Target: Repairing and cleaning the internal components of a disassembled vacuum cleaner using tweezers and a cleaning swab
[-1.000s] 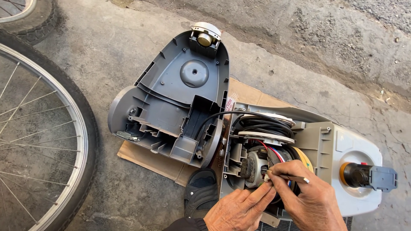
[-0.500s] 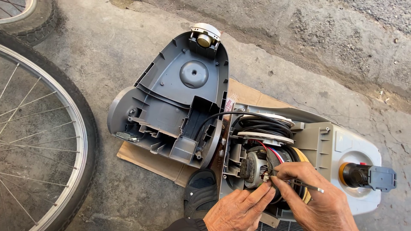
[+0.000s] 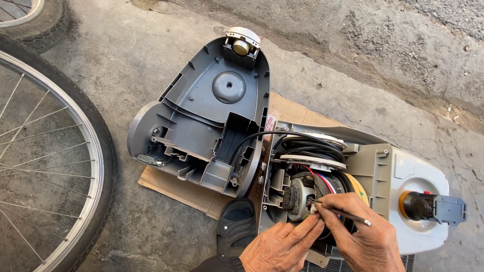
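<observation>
Lower centre-right of frame: the right hand (image 3: 370,242) pinched a thin dark metal probe-like tool (image 3: 343,214) between thumb and fingers, tip at the grey electric motor (image 3: 298,194) inside the opened white-and-grey vacuum cleaner body (image 3: 398,176). The left hand (image 3: 282,247) had fingers pressed together, fingertips against the same spot. Judgement: bracing both hands on the housing and keeping the tip off the red and black wires (image 3: 322,181) would help. Flat brown cardboard sheet (image 3: 171,186) lay underneath; a small white label with red print (image 3: 270,122) showed at centre. Grey plastic upper shell (image 3: 212,116) sat left; bicycle wheel (image 3: 50,161) far left.
</observation>
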